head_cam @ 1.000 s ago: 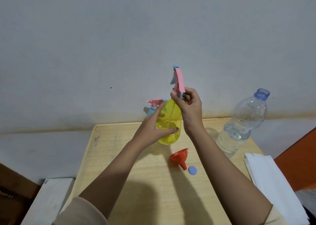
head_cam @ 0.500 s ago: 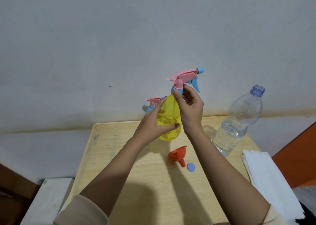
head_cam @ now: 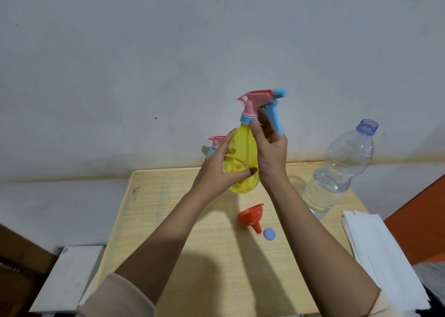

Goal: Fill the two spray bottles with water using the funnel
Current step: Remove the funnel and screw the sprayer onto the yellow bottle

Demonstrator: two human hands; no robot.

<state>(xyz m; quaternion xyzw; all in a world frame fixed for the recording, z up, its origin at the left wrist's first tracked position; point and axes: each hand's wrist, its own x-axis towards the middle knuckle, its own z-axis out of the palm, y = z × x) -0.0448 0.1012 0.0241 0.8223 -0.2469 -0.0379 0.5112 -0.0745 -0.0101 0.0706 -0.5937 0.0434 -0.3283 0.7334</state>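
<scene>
A yellow spray bottle (head_cam: pixel 242 160) is held up above the far part of the wooden table (head_cam: pixel 183 220). My left hand (head_cam: pixel 221 165) grips its body. My right hand (head_cam: pixel 271 148) pinches the blue collar under the pink and blue spray head (head_cam: pixel 261 101), whose nozzle points right. A second spray bottle (head_cam: pixel 215 143) stands behind, mostly hidden by my left hand. An orange funnel (head_cam: pixel 251 216) lies on its side on the table, next to a blue cap (head_cam: pixel 269 234). An open clear water bottle (head_cam: pixel 337 172), partly full, stands at the right.
A stack of white paper (head_cam: pixel 375 251) lies at the table's right edge. A white box (head_cam: pixel 69 275) sits low to the left of the table. The wall runs right behind the table. An orange panel (head_cam: pixel 421 220) is at the far right.
The spray head has turned round on the yellow bottle, from edge-on to nozzle pointing right. My right hand has kept turning the collar while my left hand held the body.
</scene>
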